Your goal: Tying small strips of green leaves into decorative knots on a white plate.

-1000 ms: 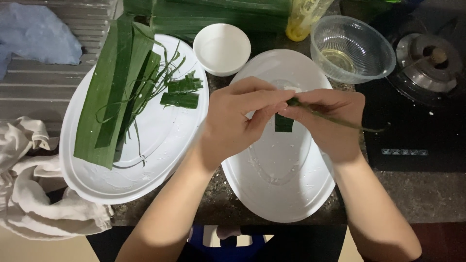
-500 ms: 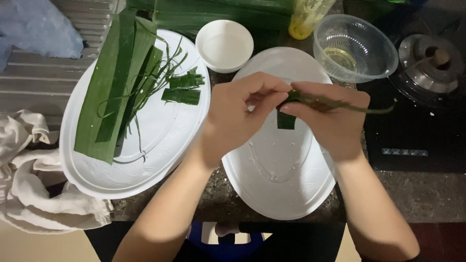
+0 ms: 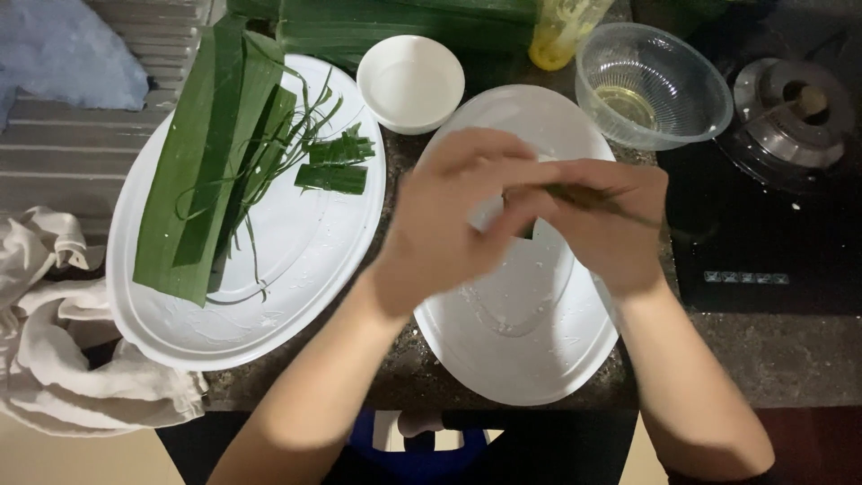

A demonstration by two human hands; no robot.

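Raised slightly, both hands (image 3: 539, 216) pinch a leaf strip (image 3: 584, 196) over the plate (image 3: 539, 359).

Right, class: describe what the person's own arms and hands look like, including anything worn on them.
Both forearms are bare, with no sleeves in view. The left hand and right hand wear no gloves; no watch or bracelet shows at either wrist. Motion blur hides any rings.

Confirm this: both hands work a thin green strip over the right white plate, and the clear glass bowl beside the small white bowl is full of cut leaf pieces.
Not quite. In the head view the clear glass bowl holds only a little yellowish liquid; the cut leaf pieces lie on the left white plate. The left hand and right hand do work the green strip over the right white plate.
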